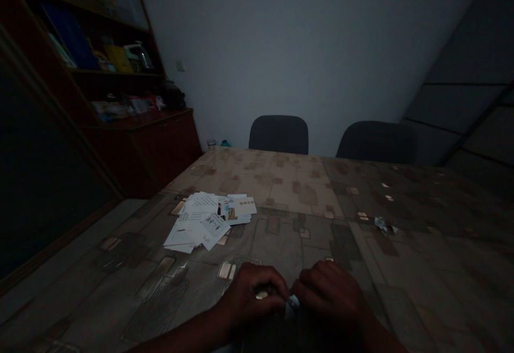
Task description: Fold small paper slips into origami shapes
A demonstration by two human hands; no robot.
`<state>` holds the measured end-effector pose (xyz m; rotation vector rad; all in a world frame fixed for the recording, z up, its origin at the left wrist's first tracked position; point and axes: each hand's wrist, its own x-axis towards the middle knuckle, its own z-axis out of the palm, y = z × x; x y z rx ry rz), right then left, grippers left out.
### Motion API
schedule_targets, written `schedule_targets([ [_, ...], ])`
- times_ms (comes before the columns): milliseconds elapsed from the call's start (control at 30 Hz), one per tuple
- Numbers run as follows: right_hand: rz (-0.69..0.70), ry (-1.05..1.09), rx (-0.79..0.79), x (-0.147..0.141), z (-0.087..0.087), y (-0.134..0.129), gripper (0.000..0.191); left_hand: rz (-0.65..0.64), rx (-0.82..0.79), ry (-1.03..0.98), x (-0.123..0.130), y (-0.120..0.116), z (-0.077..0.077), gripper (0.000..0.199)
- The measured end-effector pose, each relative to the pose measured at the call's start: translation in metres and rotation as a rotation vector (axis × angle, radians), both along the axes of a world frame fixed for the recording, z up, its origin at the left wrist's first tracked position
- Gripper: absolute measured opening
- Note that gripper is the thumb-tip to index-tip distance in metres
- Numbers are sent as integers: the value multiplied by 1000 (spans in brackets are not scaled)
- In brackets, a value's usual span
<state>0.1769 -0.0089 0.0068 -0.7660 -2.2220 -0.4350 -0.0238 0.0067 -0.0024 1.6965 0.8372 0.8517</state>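
Close to the table's near edge, my left hand and my right hand meet around a small crumpled piece of paper. The left thumb and forefinger pinch it from one side. My right fingers are curled closed on its other side, partly hiding it. Ahead and to the left lies a loose pile of white printed paper cards, overlapping one another. Off to the right, another crumpled bit of paper rests on the tablecloth.
A patterned cloth covers the long table. Two dark chairs, one at centre and one farther right, stand behind it. At the left is a reddish-brown cabinet with filled shelves. The room is dim.
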Motion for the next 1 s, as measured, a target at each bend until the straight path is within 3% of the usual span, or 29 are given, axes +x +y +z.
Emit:
schedule_targets([
  [300,6,39,-14,-5,-19,3,38,13,177,80,0,-1,-7,15],
  [533,-10,37,-10,-4,-10,2,30,117,244,70,1,-3,-4,16],
  [667,9,-3,-7,-3,-5,2,23,102,290,51,0,-3,-4,14],
  [767,30,-41,18,-2,-2,3,17,80,251,44,0,-3,-2,13],
  [1000,30,-61,24,0,6,0,21,83,-24,42,1,-4,2,11],
])
